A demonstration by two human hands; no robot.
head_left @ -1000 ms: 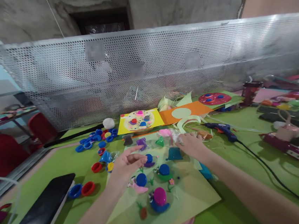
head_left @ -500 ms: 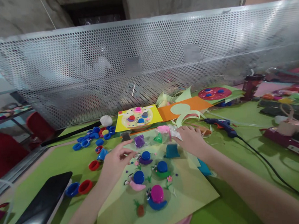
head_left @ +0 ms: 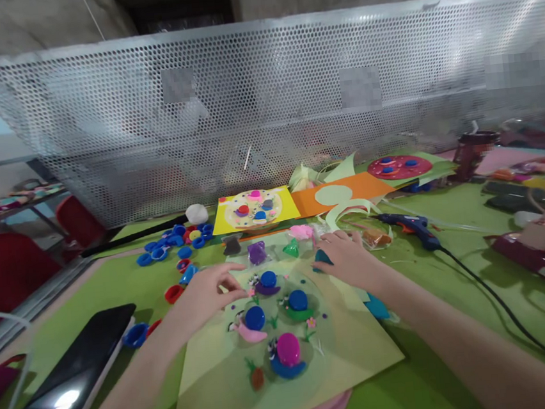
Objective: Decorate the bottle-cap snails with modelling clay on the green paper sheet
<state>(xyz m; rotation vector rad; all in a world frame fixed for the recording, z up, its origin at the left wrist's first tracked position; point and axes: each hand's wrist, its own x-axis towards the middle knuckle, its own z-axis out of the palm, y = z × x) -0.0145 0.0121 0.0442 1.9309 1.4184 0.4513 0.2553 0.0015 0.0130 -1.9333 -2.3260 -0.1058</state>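
Note:
A pale yellow-green sheet (head_left: 353,344) lies before me, bearing several small snails with bottle-cap shells. Among them are a snail with a magenta cap (head_left: 288,349) and a pink snail with a blue cap (head_left: 254,319). My left hand (head_left: 206,294) rests by the sheet's left side, fingers curved and apart, nothing visible between them. At the upper right, my right hand (head_left: 348,258) has its thumb and fingers around a teal packet of modelling clay (head_left: 323,261), partly hidden. Beyond the snails lie purple (head_left: 256,252), green (head_left: 291,248) and pink (head_left: 301,232) clay packets.
Bottle caps (head_left: 170,239) are scattered at left, behind a black phone (head_left: 76,371). A glue gun (head_left: 412,228) lies at right, its cord trailing forward. Farther back are a yellow card with snails (head_left: 226,218) and an orange sheet (head_left: 362,186). A perforated metal panel (head_left: 285,132) stands behind.
My right hand has shifted from the clear wrapping near the pink packet onto the teal packet, which has moved up and right from the sheet. My left hand stays nearly in place.

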